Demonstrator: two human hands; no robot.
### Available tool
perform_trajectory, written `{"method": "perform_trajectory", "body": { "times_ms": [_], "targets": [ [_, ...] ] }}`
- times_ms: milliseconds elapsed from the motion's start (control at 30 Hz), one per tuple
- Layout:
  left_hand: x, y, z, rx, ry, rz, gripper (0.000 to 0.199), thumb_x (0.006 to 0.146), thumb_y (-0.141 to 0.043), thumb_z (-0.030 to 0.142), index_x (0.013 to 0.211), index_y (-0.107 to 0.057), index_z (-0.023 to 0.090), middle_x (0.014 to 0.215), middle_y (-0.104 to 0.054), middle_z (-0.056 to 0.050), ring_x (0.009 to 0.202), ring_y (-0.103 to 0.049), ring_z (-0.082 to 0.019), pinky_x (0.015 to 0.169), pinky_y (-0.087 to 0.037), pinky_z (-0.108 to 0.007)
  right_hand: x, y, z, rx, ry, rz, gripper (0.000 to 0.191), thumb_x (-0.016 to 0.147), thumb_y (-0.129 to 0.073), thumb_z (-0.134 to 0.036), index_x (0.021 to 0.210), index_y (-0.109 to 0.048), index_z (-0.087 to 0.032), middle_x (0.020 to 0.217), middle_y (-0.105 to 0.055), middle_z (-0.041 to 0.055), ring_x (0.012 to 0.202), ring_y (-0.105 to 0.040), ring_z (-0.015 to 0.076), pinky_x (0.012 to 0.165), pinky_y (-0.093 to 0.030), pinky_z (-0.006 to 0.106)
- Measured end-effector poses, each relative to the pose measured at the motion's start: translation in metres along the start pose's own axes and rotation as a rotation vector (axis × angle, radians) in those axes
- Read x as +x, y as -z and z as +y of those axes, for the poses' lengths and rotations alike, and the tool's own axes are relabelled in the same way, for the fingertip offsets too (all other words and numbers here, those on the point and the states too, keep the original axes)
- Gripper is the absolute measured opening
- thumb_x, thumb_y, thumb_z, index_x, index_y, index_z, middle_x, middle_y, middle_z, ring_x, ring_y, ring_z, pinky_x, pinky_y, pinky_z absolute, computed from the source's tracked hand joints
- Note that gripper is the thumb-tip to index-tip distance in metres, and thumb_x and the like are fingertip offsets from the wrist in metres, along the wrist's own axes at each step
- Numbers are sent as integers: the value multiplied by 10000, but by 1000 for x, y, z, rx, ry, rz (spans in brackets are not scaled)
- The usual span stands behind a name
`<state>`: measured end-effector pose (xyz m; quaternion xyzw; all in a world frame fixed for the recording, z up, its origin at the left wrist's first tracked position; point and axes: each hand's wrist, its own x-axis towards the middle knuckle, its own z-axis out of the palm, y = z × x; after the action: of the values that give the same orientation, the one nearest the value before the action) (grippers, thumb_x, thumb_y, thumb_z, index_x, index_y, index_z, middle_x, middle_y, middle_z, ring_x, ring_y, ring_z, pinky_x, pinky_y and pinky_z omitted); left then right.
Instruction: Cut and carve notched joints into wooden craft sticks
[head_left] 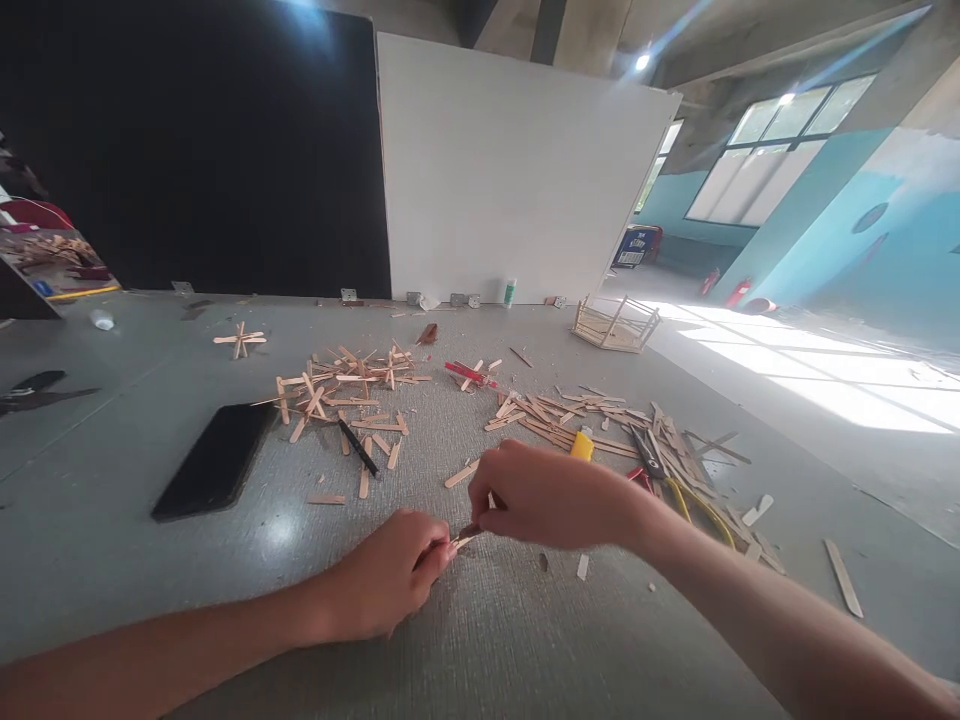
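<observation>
My left hand point(382, 575) is closed in a pinch on one end of a wooden craft stick point(463, 541), close above the grey table. At the stick's other end, my right hand point(551, 495) has its fingers curled together around something small and thin, mostly hidden by the fingers. Between the two hands a dark edge shows, too small to name. Beyond the right hand lies a loose craft stick point(459, 474). A yellow-handled tool point(581, 447) rests just past the right wrist, partly covered by it.
Craft sticks point(547, 420) lie scattered, with pliers point(648, 455) at right. Joined stick pieces point(311, 400), a black pen point(358, 447) and a black phone point(214, 462) are at left. A stick-built frame point(616, 326) stands near the white panel point(517, 170).
</observation>
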<state>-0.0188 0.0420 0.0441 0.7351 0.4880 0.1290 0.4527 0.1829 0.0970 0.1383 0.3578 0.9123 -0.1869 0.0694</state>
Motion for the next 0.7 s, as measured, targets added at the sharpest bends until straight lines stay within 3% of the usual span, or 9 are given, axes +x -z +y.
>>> {"method": "perform_trajectory", "body": {
  "times_ms": [100, 200, 300, 333, 433, 533, 600, 700],
  "targets": [
    [-1, 1, 3, 7, 16, -9, 343, 976, -439, 348, 665, -366, 223, 500, -368, 78, 375, -340, -79, 412, -248, -213, 8, 20, 3, 27, -17, -74, 135, 803, -687, -161, 789, -807, -220, 614, -664, -21, 528, -553, 94, 500, -321, 215],
    [-1, 0, 4, 4, 17, -9, 344, 984, -422, 347, 668, -363, 225, 489, -370, 77, 389, -342, -86, 412, -253, -209, -3, 7, -3, 2, -66, -21, 194, 847, -625, -113, 813, -799, -193, 723, -705, 30, 620, -605, 118, 527, -344, 215],
    [0, -1, 4, -2, 9, 5, 355, 971, -457, 324, 648, -360, 217, 493, -350, 79, 432, -314, -83, 426, -251, -196, -26, -39, -10, -30, -112, 104, 286, 921, -526, -87, 862, -784, -195, 738, -699, 56, 627, -617, 139, 557, -381, 233],
    [0, -1, 4, -8, 10, 4, 362, 974, -455, 326, 642, -362, 215, 488, -352, 78, 430, -317, -82, 422, -254, -191, -34, -60, -11, -30, -116, 235, 294, 922, -519, -84, 878, -782, -207, 718, -695, 50, 609, -619, 138, 568, -404, 232],
    [0, -3, 0, -29, 25, -14, 368, 1004, -402, 375, 669, -393, 221, 476, -403, 74, 368, -367, -85, 373, -267, -185, -52, -126, -10, -4, -143, 484, 393, 926, -469, -74, 1197, -723, -204, 775, -723, 57, 612, -652, 152, 575, -470, 229],
    [-1, -4, -3, -39, 36, -20, 375, 1018, -362, 432, 700, -386, 234, 477, -398, 81, 307, -358, -91, 311, -242, -189, -63, -163, -9, -43, -82, 556, 549, 908, -403, -17, 1413, -573, -148, 821, -733, 72, 571, -653, 140, 534, -485, 219],
    [-1, -4, -2, -40, 38, -23, 384, 1022, -348, 442, 697, -371, 238, 479, -381, 84, 299, -344, -89, 300, -237, -189, -63, -160, -10, -98, -29, 510, 612, 852, -424, 20, 1439, -541, -106, 830, -732, 83, 576, -655, 147, 529, -485, 229],
    [-1, -4, 1, -31, 32, -22, 389, 1021, -364, 418, 679, -374, 231, 481, -396, 78, 334, -366, -87, 344, -258, -193, -53, -121, -13, -114, -27, 420, 521, 788, -530, -3, 1261, -686, -153, 806, -720, 65, 615, -651, 163, 562, -474, 251]
  ]
}}
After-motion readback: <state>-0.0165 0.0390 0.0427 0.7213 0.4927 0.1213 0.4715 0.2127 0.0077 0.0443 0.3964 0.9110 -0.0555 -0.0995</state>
